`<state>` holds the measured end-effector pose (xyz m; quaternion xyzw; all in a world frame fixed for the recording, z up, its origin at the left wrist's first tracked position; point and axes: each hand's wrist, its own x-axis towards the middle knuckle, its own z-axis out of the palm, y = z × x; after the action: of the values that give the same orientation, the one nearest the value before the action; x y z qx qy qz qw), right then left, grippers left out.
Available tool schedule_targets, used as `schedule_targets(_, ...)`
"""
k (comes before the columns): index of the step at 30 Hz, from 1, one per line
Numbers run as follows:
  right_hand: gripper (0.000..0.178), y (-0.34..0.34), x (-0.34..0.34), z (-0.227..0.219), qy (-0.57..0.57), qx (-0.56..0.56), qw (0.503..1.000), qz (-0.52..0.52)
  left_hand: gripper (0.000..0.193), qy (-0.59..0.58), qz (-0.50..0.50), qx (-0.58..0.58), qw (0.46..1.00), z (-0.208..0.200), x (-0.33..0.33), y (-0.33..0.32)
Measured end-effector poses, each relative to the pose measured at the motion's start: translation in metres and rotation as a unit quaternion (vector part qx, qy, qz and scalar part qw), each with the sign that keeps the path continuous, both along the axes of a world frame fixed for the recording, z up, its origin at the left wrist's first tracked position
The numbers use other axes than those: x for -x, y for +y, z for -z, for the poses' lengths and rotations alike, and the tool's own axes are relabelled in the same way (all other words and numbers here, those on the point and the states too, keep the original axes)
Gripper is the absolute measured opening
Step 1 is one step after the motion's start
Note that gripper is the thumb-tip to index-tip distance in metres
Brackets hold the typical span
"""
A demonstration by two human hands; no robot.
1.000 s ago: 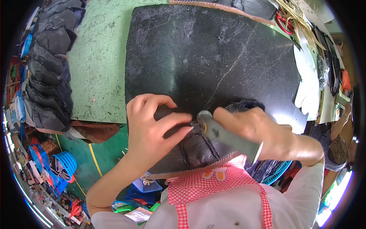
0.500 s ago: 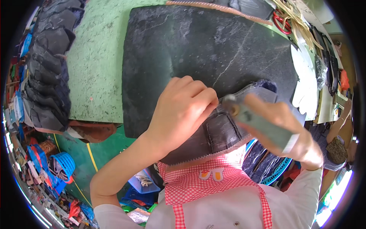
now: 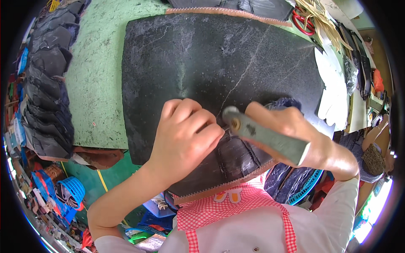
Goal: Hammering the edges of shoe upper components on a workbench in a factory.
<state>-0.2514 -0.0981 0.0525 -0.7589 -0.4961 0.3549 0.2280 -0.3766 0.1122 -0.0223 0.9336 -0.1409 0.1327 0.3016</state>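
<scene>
My left hand (image 3: 183, 139) is closed, its fingers curled at the upper edge of a dark leather piece (image 3: 238, 158) with stitched panels and a tan zigzag-cut rim. The fingertips are hidden beneath the hand. In my right hand (image 3: 291, 124) is a hammer (image 3: 270, 137) with a grey metal head, rounded at one end and flat and broad at the other; its handle is hidden. The hammer head hangs over the leather, just right of my left fingers. Under the leather's far part lies a large black slab (image 3: 190, 55), scuffed and crossed by a pale crack line.
Overlapping dark leather pieces (image 3: 46, 80) line the table's left side. Red-handled scissors (image 3: 303, 23), pale strips (image 3: 322, 21) and white cut pieces (image 3: 331, 84) lie at the far right. Blue baskets (image 3: 71, 189) stand below the table. Another person's arm (image 3: 375, 135) shows at right.
Both hands, the leather piece and the hammer appear shifted left in view, along with the slab. The hammer head is closer to my left fingers and less blurred.
</scene>
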Motion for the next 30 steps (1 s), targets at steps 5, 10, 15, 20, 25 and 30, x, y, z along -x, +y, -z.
schedule_targets(5,0.027,0.005,0.009,-0.005,-0.007,0.019,1.0,0.011,0.022,-0.019,0.011,-0.032,0.999,0.0,0.002,0.004)
schedule_targets(10,0.023,0.005,0.002,0.005,0.01,-0.028,0.999,0.02,0.025,0.026,-0.012,0.015,0.999,0.003,0.008,0.017)
schedule_targets(15,0.021,0.012,0.013,-0.002,-0.005,0.015,1.0,-0.022,0.023,-0.025,0.014,-0.062,0.998,-0.001,0.01,0.018)
schedule_targets(20,0.024,0.014,0.006,0.009,-0.085,-0.052,0.995,-0.001,0.023,-0.002,-0.005,-0.031,1.0,-0.002,0.018,0.02)
schedule_targets(25,0.026,0.022,0.014,0.0,0.001,0.019,1.0,-0.006,0.023,0.025,-0.036,-0.016,0.999,0.0,0.023,0.025)
schedule_targets(30,0.021,0.021,0.028,0.004,-0.004,0.014,1.0,-0.011,0.022,0.0,-0.054,-0.044,0.998,-0.008,0.028,0.017)
